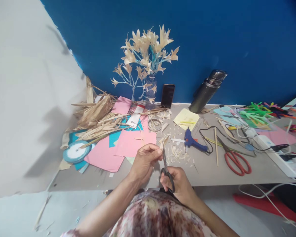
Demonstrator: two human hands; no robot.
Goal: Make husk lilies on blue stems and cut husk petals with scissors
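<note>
My left hand (145,163) pinches a small pale piece of dried husk (161,145) between thumb and fingertips, above the front of the table. In my right hand (179,183) is a pair of black-handled scissors (165,170), its blades pointing up and away from me, right beside the husk piece. Whether the blades touch it I cannot tell. Pale husk clippings (177,154) lie scattered on the table just beyond my hands. A blue glue gun (193,141) rests on its side to the right of them.
Dried husks (95,115), pink paper (135,141) and a ribbon spool (76,151) lie left. Husk flowers (148,49), a phone (168,95) and a flask (207,92) stand behind. Red-handled scissors (236,163), a power strip (277,154) with cables and pipe cleaners (256,112) occupy the right.
</note>
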